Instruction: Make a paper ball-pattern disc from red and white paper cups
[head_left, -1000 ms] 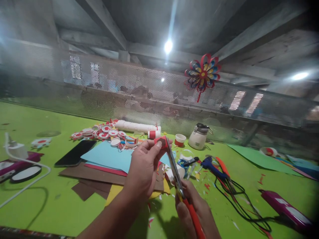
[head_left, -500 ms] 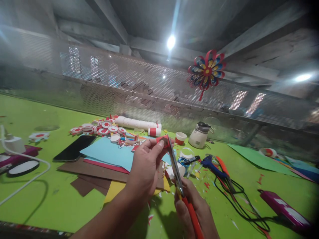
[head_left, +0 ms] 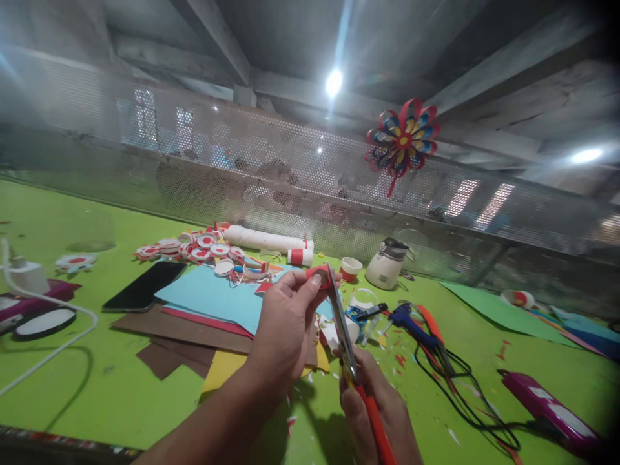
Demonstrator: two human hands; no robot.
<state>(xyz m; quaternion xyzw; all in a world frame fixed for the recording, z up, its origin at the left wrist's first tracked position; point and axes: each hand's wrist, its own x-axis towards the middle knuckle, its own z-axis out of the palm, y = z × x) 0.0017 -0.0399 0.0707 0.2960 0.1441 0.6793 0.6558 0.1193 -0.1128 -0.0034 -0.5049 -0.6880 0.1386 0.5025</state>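
Above tabletop (head_left: 121, 403), scissors (head_left: 345, 332) at red paper (head_left: 323, 274) edge

Holds the left forearm (head_left: 223, 407) aslant, pinches between thumb (head_left: 309, 292) and fingers (head_left: 291, 279) of the left hand (head_left: 285, 316) — grips lower and nearer with the right hand (head_left: 386, 391), probably with fingers curled, though partly hidden.

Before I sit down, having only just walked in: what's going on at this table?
A person's left hand pinches a small red-and-brown piece above the green table. The right hand grips red-handled scissors, their blades up against the piece. Light-blue paper lies to the left, and red scraps lie scattered to the right.
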